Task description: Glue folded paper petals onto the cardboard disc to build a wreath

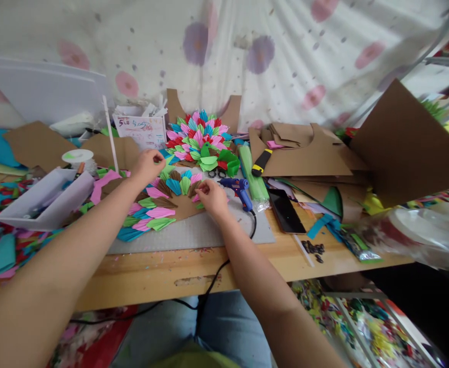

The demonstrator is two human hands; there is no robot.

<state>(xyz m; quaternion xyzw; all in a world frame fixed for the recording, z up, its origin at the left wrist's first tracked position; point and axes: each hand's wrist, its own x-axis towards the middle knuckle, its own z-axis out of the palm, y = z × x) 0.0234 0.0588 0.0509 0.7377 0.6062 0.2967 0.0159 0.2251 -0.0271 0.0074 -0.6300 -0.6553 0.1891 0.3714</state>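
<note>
A brown cardboard piece [184, 208] covered with folded paper petals in pink, green, blue and brown lies on a grey mat [209, 232]. My left hand [147, 166] hovers over its far edge, fingers pinched on a small green paper piece. My right hand [212, 198] rests on the right edge of the cardboard piece, fingers curled on a pink petal [196, 197]. A blue glue gun [238, 190] lies just right of my right hand.
A finished multicoloured petal fan [199, 139] stands behind. Cardboard sheets [309, 153], a yellow-black knife [262, 162], a green roll [253, 181], a phone [286, 210] and a white tray [44, 202] crowd the wooden table [163, 273]. The gun's black cord [217, 273] drops over the front edge.
</note>
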